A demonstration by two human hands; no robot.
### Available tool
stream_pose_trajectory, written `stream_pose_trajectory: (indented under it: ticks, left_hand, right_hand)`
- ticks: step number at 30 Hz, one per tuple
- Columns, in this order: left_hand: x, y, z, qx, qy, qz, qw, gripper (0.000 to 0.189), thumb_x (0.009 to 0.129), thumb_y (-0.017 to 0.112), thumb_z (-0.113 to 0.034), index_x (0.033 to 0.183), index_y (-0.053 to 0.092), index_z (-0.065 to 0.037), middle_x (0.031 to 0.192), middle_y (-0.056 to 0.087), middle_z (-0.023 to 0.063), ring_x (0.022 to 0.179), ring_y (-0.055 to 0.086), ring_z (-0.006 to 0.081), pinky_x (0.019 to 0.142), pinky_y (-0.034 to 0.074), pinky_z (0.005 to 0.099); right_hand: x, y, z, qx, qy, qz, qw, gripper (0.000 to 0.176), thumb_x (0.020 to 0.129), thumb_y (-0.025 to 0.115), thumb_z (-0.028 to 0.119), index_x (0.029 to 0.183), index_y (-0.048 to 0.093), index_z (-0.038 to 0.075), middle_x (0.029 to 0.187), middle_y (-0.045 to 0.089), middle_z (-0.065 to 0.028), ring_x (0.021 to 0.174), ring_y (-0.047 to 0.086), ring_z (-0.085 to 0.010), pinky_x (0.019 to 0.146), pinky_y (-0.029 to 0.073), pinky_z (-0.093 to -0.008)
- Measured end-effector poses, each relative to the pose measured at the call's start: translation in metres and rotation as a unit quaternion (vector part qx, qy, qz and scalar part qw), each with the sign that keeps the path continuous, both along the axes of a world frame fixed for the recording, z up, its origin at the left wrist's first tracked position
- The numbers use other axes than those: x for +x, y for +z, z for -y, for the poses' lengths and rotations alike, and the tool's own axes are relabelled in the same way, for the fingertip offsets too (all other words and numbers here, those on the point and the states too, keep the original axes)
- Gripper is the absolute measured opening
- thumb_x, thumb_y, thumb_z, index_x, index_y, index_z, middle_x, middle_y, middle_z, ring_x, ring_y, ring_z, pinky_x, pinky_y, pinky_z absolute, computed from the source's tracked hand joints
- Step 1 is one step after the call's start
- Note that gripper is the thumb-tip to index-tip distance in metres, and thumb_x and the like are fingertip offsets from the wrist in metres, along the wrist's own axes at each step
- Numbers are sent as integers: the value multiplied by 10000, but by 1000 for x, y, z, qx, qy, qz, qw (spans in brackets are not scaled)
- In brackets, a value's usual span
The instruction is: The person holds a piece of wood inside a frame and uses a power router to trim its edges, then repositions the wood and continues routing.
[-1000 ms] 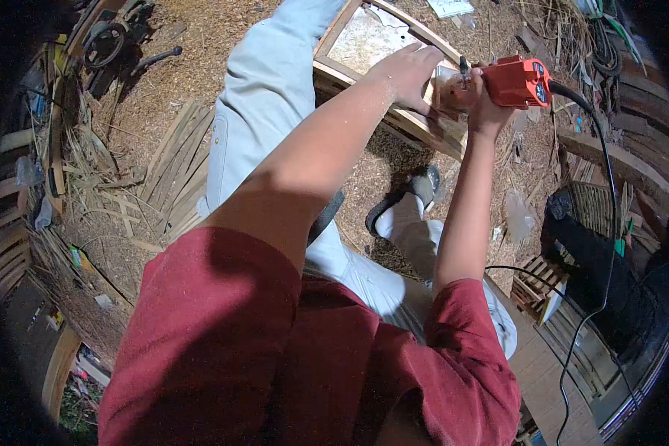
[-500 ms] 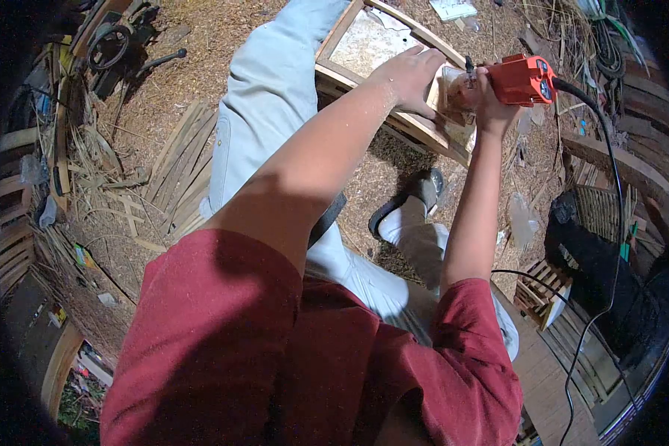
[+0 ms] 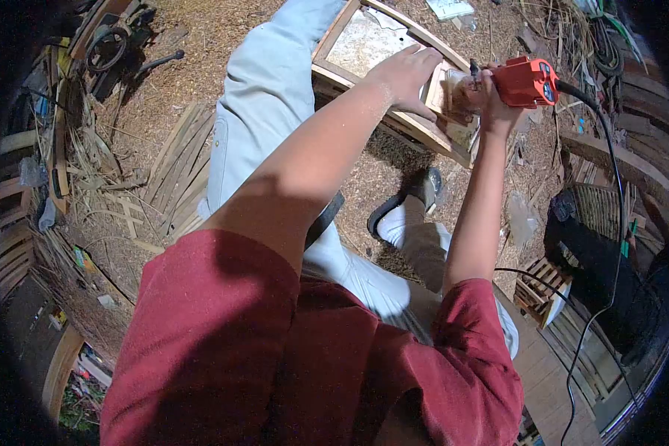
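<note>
My right hand (image 3: 487,100) grips an orange corded power tool (image 3: 526,82) at the right end of a wooden frame (image 3: 416,123). The tool's front end is against a small pale wood piece (image 3: 440,89) on the frame. My left hand (image 3: 407,74) lies flat on the frame, palm down, fingers spread beside that wood piece. The frame rests across my raised left knee in light trousers (image 3: 264,97). A black cable (image 3: 609,163) runs from the tool down to the right.
Sawdust and wood shavings cover the ground (image 3: 201,44). Flat slats (image 3: 175,167) lie to the left. Straw and scrap wood (image 3: 74,163) pile at the far left. My foot in a grey sandal (image 3: 409,201) stands below the frame. A slatted crate (image 3: 543,290) sits lower right.
The tool and my right hand have shifted slightly right and down along the frame's end. My left hand stays flat on the frame.
</note>
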State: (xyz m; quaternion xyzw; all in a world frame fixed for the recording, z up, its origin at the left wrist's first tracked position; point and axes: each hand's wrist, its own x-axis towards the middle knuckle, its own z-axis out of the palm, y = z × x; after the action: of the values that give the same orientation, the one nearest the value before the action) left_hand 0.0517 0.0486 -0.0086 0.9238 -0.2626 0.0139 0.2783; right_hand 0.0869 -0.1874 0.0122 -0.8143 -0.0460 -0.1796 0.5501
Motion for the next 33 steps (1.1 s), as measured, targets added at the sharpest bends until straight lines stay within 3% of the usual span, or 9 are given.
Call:
stream_pose_trajectory:
  ticks: [5,8,12,14,18,23,26,30,33]
  left_hand:
    - [-1,4,-3,2,-2,-18,1000,1241,665,894,-662,1561,341,-4,1623,416,218,1505,389,438,1295,314,442]
    - [-1,8,-2,57,0,-20,998,1304,671,822,-766,1587,338,27,1644,395,181,1541,367,325,1327,241,392]
    - [0,4,0,54,-5,-8,998,1296,684,818,-760,1593,329,24,1645,393,184,1550,358,308,1327,241,391]
    - [-1,5,0,54,5,-12,998,1285,690,818,-755,1585,335,30,1639,403,185,1547,366,302,1327,243,393]
    - [-2,8,-1,42,-2,-9,999,1264,685,834,-733,1568,350,30,1619,431,188,1530,393,318,1326,247,397]
    - [-1,4,0,5,8,-9,1000,1221,657,884,-675,1529,389,22,1588,460,192,1505,422,344,1315,278,400]
    - [4,-7,0,-37,-13,-9,999,1199,677,902,-628,1559,368,-15,1625,419,213,1513,389,422,1298,314,440]
    - [0,9,-3,-9,-8,-36,999,1207,676,896,-639,1565,367,-19,1628,417,210,1521,383,410,1302,305,433]
    - [-1,9,-4,-4,-7,-29,1000,1208,675,893,-644,1565,369,-19,1628,418,209,1520,383,411,1301,307,433]
  right_hand:
    - [1,8,5,24,-5,48,999,333,826,822,-59,1124,681,-13,1056,754,-111,950,725,-215,895,591,-387]
    - [-2,16,4,1,-15,33,999,344,818,816,-73,1125,670,-18,1046,754,-113,962,728,-220,894,596,-389]
    - [1,6,6,51,-12,5,999,413,833,820,-67,1196,630,-20,1099,748,-121,973,723,-214,904,600,-379]
    - [5,-1,8,-31,-28,3,999,447,839,821,-63,1230,609,-18,1114,743,-120,971,720,-210,905,602,-372]
    - [-3,3,-3,37,-21,-11,999,464,841,829,-52,1246,605,-14,1117,742,-116,974,719,-205,911,601,-367]
    - [1,7,-13,-29,-17,-20,999,458,836,847,-30,1237,626,-13,1120,744,-108,989,714,-192,911,589,-357]
    - [5,7,-14,-53,-10,-16,998,410,839,852,-6,1195,649,-9,1111,745,-96,984,712,-182,903,579,-344]
    - [1,5,-15,54,-11,-17,998,348,831,886,155,1111,715,40,1062,770,-38,979,721,-196,934,555,-369]
    - [3,8,-12,20,-17,-1,1000,329,842,872,133,1116,716,40,1071,770,-53,984,722,-198,928,561,-372]
